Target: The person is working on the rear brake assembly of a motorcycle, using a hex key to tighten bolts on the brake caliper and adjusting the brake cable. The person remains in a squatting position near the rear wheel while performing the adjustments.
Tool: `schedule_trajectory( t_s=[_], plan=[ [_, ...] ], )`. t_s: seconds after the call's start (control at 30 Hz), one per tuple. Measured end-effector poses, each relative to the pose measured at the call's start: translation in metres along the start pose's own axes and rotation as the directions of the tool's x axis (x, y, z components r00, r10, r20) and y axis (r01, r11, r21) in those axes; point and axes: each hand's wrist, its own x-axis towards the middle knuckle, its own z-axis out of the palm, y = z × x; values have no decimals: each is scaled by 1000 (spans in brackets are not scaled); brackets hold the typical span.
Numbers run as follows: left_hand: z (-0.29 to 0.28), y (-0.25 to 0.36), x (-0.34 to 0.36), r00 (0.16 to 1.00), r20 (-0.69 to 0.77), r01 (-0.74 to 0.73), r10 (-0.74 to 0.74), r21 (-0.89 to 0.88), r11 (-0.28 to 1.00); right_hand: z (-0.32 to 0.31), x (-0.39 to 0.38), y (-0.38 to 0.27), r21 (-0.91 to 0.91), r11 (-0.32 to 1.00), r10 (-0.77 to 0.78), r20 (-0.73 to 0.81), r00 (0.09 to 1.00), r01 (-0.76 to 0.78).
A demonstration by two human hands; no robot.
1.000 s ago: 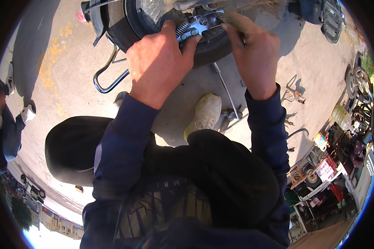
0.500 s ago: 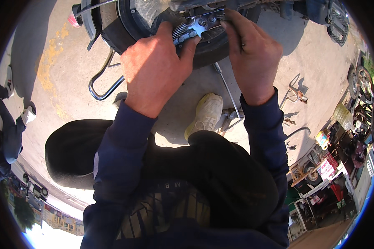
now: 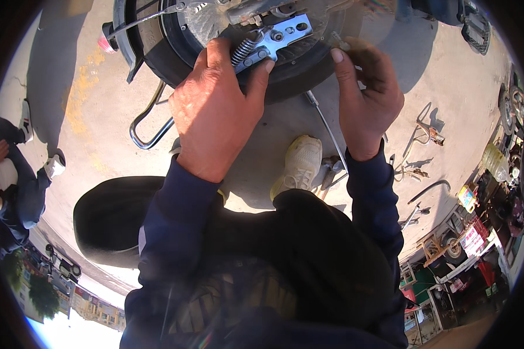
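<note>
At the rear wheel [image 3: 155, 52] of a two-wheeler, my left hand [image 3: 215, 107] grips a shiny metal bracket [image 3: 288, 35] with a coil spring [image 3: 243, 51] beside it. The bracket shows an oblong hole at its right end and a round fitting in the middle. My right hand [image 3: 370, 99] is just right of the bracket, apart from it, fingers closed on a small threaded bolt [image 3: 339, 41] between thumb and forefinger. A chrome tube stand [image 3: 151, 136] lies left of my left hand. A metal rod [image 3: 326, 128] runs down below the wheel.
A seated person [image 3: 14, 180] is at the left edge. Metal parts [image 3: 425, 134] lie on the concrete [image 3: 75, 134] at right. Beyond are spare wheels [image 3: 509, 110], a yellowish jug [image 3: 495, 163] and a cluttered rack [image 3: 471, 244]. My shoe [image 3: 297, 163] is below the wheel.
My right hand has pulled away rightward from the bracket's right end, uncovering its hole, with the bolt now showing in the fingertips. My left hand has shifted slightly down, still on the bracket.
</note>
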Motion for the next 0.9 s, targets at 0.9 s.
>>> schedule_trajectory(
  t_s=[0.9],
  plan=[
    [37, 44, -46, 747, 662, 560, -57, -582, 590, -92, -139, 88, -384, 916, 12, 309, 951, 114]
  ],
)
